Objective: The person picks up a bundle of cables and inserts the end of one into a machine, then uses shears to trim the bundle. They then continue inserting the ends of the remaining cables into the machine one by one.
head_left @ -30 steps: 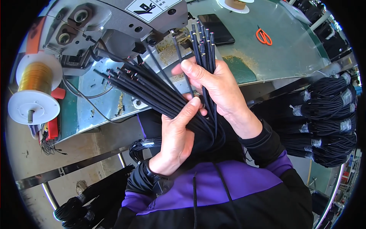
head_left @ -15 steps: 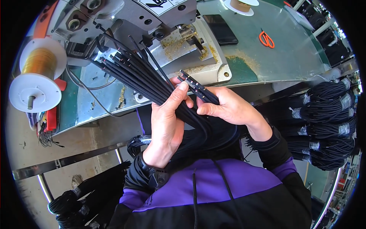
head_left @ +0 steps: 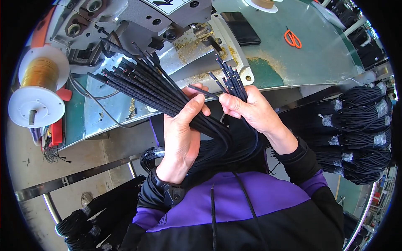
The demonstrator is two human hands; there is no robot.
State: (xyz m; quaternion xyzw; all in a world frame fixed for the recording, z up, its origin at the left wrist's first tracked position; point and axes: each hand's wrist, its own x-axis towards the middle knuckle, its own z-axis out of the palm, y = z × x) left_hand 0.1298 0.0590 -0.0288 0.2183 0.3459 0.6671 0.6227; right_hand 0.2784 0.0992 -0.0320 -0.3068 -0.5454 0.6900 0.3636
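Note:
A thick bundle of black braided cords (head_left: 144,83) is gripped in my left hand (head_left: 181,136), its cut ends fanning up and left toward the machine. My right hand (head_left: 261,111) is closed around a smaller bunch of cord ends (head_left: 235,81), which point upward and carry small copper-coloured bands near their tips. Between the hands lies a single cord (head_left: 204,91), pinched by my right thumb and finger, with its tip by my left fingertips. Below the hands, the cords loop down in front of me.
A grey metal machine (head_left: 138,25) on a white base stands on the green table (head_left: 301,62). Nearby are a spool of gold-coloured wire (head_left: 42,74), a black phone (head_left: 240,28) and orange-handled snips (head_left: 292,38). Tied black cord bundles (head_left: 360,134) hang at right; more cords (head_left: 100,201) lie lower left.
My right hand has turned its bunch from leaning left to pointing upward, and the ends have spread. One cord now stands apart, angled toward my left fingers. My left hand has barely moved.

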